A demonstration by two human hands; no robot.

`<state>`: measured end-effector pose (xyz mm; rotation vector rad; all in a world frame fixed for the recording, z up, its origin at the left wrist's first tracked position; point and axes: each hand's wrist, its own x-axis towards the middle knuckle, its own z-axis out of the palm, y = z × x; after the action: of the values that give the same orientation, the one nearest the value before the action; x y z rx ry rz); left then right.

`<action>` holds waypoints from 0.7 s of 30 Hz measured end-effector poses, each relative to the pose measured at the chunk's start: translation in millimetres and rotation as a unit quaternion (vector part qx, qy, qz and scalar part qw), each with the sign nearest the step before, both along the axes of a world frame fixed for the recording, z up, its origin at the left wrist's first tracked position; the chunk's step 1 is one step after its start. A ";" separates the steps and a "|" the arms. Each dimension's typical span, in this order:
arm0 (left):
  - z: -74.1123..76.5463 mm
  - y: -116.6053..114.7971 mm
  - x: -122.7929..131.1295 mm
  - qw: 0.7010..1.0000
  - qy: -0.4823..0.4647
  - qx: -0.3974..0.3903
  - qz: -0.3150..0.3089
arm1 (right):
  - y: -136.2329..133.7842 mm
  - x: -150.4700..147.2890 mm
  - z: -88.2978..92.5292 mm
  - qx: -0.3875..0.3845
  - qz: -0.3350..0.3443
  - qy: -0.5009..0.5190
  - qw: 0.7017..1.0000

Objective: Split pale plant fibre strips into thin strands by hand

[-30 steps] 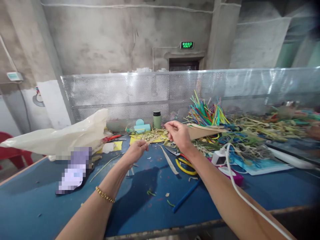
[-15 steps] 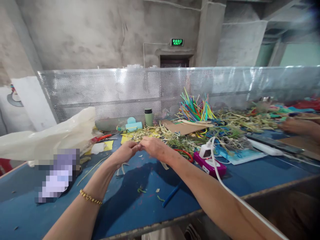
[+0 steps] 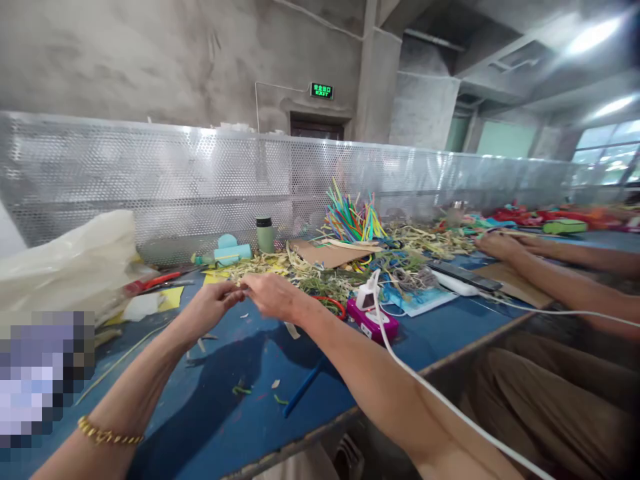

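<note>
My left hand and my right hand meet over the blue table, fingertips pinched together. Whatever sits between the fingers is too small or hidden to make out. Just beyond them spreads a heap of dried, straw-like strips in pale yellow and green. Below my hands, a blue stick and a few plant scraps lie on the tabletop.
A magenta power strip with a white plug and cable stands right of my hands. Behind are a green bottle, colourful tubes and a perforated metal screen. A co-worker's hands work at the right. A plastic bag lies left.
The view has swung to the right, so the scene shifts left and more of the co-worker shows. My hands stay together in much the same pinch.
</note>
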<state>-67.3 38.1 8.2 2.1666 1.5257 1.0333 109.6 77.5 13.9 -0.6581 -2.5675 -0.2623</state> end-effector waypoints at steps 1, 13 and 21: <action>-0.8 0.9 -1.2 1.000 0.010 0.000 0.003 | 0.6 -0.3 -0.4 0.000 0.001 0.001 1.000; -2.3 3.3 3.1 1.000 0.020 0.006 0.008 | 2.5 0.2 0.0 -0.006 0.004 0.000 1.000; -4.0 1.7 7.6 1.000 -0.003 -0.003 0.008 | 1.5 2.7 4.5 -0.003 -0.017 0.007 1.000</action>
<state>-59.7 39.8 4.2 2.1477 1.5448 1.0374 112.3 79.0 18.4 -0.7046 -2.5460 -0.2598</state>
